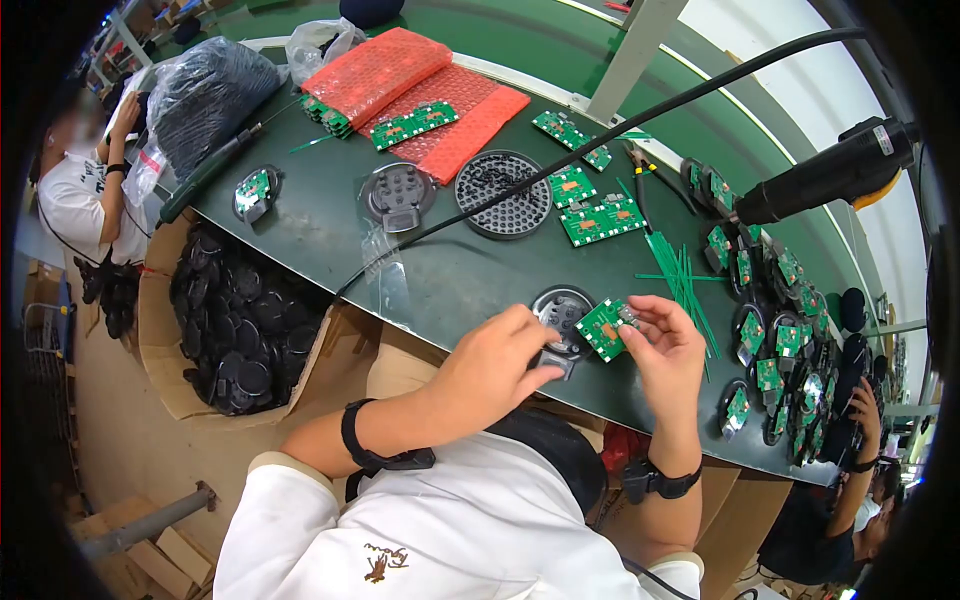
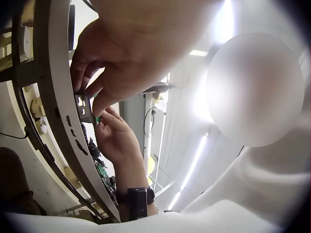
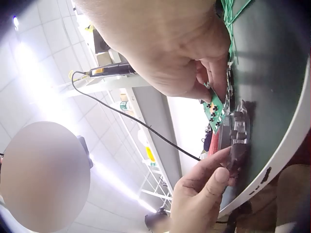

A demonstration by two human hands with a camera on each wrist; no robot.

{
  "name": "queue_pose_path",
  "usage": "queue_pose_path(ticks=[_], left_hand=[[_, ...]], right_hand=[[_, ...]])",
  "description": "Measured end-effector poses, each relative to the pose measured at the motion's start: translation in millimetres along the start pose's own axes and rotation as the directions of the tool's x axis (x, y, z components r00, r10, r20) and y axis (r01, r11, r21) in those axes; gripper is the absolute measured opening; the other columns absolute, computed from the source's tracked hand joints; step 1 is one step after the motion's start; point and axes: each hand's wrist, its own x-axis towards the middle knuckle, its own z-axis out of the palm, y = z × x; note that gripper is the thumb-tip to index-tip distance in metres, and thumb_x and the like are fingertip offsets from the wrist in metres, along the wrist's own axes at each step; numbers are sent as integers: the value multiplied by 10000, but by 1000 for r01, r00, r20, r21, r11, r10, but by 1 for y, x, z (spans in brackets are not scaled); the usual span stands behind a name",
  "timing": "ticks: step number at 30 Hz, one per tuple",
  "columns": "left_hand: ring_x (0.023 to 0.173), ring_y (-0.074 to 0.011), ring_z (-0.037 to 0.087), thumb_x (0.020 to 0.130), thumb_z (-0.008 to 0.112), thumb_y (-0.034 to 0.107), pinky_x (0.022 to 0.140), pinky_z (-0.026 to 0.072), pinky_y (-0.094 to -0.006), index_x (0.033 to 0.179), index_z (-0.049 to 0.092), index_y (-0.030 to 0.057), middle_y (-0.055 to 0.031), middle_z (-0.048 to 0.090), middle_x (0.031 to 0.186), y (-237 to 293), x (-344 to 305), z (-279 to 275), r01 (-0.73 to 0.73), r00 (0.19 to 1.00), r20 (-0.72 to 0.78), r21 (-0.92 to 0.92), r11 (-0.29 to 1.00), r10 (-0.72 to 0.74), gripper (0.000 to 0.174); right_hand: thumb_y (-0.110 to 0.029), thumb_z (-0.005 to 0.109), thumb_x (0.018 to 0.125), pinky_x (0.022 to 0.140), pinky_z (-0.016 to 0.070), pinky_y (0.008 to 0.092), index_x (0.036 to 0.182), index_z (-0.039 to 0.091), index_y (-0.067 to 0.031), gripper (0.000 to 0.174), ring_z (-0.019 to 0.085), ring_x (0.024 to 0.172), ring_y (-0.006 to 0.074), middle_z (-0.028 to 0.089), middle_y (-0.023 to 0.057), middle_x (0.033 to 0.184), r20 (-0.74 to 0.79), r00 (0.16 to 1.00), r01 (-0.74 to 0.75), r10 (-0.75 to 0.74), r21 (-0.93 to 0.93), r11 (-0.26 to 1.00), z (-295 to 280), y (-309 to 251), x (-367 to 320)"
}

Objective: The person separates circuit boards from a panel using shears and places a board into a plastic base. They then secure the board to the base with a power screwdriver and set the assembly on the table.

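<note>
While the circuit board (image 1: 603, 331) is pinched between the thumb and fingers of the right hand (image 1: 672, 352), the black housing (image 1: 562, 303) is gripped at its near end by the fingers and thumb of the left hand (image 1: 485, 365). The board is held tilted, just beside the housing's right side; whether the two are joined by wires cannot be told. Should the pinch be slackened, the board could be dropped onto the worktop (image 1: 450, 275) or against the housing edge, and its components could be scratched. If the housing is pressed only at its near end, it could be tipped or turned, and alignment with the board could be lost. Beyond the right hand, loose green strips (image 1: 683, 285) are spread on the worktop; one could be caught under the board if the work is slid that way. Farther on, a black cable (image 1: 850, 34) is passed over the round tray (image 1: 463, 200); by a tug on it, the small black parts (image 1: 503, 180) inside could be scattered. On the right, the tip of the power driver (image 1: 825, 178) is positioned near crowded housings with boards (image 1: 768, 375), which could be struck if the tool is knocked.
</note>
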Motion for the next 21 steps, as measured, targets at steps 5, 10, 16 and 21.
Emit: queue_pose_path(ticks=[5, 10, 16, 21], left_hand=[[787, -133, 656, 893, 740, 30, 682, 537, -279, 1210, 531, -18, -95, 636, 932, 3, 22, -10, 270, 961, 60, -402, 875, -270, 384], [846, -121, 673, 954, 671, 26, 703, 554, -268, 1189, 534, -13, -75, 652, 950, -8, 32, -2, 415, 909, 257, -619, 667, -327, 275], [881, -130, 689, 978, 642, 36, 720, 565, -268, 1166, 548, -6, -75, 656, 969, -15, 37, -5, 421, 905, 254, -662, 620, -343, 214], [957, -150, 689, 949, 668, 7, 787, 582, -288, 1211, 554, 3, -94, 658, 1069, -17, 36, -7, 428, 900, 256, -676, 600, -354, 286]], right_hand=[[137, 698, 848, 893, 552, 271, 1252, 614, 28, 427, 632, 1044, 153, 632, 106, 1158, 45, 999, -19, 13, 113, 993, 11, 1, -1], [149, 674, 858, 871, 573, 281, 1318, 562, 34, 487, 616, 1017, 148, 591, 87, 1125, 51, 999, 5, -14, 170, 985, 26, -9, -6], [124, 670, 875, 789, 623, 309, 1175, 586, 41, 322, 629, 1022, 160, 592, 95, 1138, 137, 985, -136, 103, 259, 956, 17, -3, -9], [117, 685, 853, 785, 607, 300, 1001, 633, 21, 185, 662, 960, 176, 637, 107, 1060, 26, 983, 184, -183, -48, 982, 26, -4, -12]])
